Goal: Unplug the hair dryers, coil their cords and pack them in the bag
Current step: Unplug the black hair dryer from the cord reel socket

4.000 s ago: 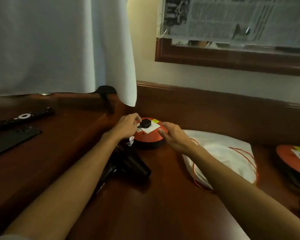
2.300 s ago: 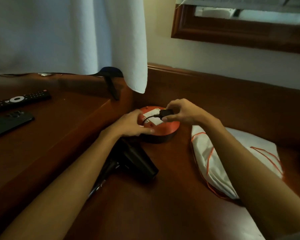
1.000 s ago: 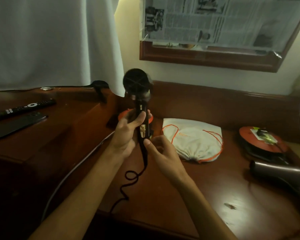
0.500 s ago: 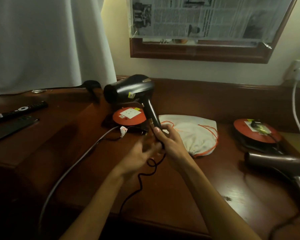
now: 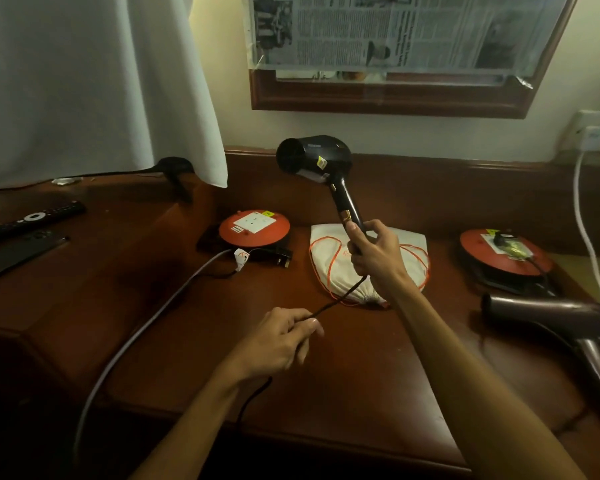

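My right hand (image 5: 374, 256) grips the handle of a black hair dryer (image 5: 314, 157), held up above the desk with its nozzle pointing left. Its thin black cord (image 5: 340, 297) runs taut from the handle's base down to my left hand (image 5: 279, 337), which pinches it; the rest drops over the desk's front edge. A white drawstring bag with orange cord (image 5: 413, 252) lies behind my right hand. A second, brown hair dryer (image 5: 548, 311) lies at the right, beside a red extension reel (image 5: 506, 252) with a plug in its socket.
Another red extension reel (image 5: 255, 228) sits left of the bag with its socket bare and a grey cable (image 5: 142, 334) trailing off the desk. A remote (image 5: 32, 220) and a dark phone (image 5: 11, 252) lie on the raised left shelf. A white cloth (image 5: 94, 81) hangs above.
The plug was pulled from the left reel and the black dryer lifted. Since half a second ago my left hand slid down the cord toward me, drawing it straight; the dryer rose slightly.
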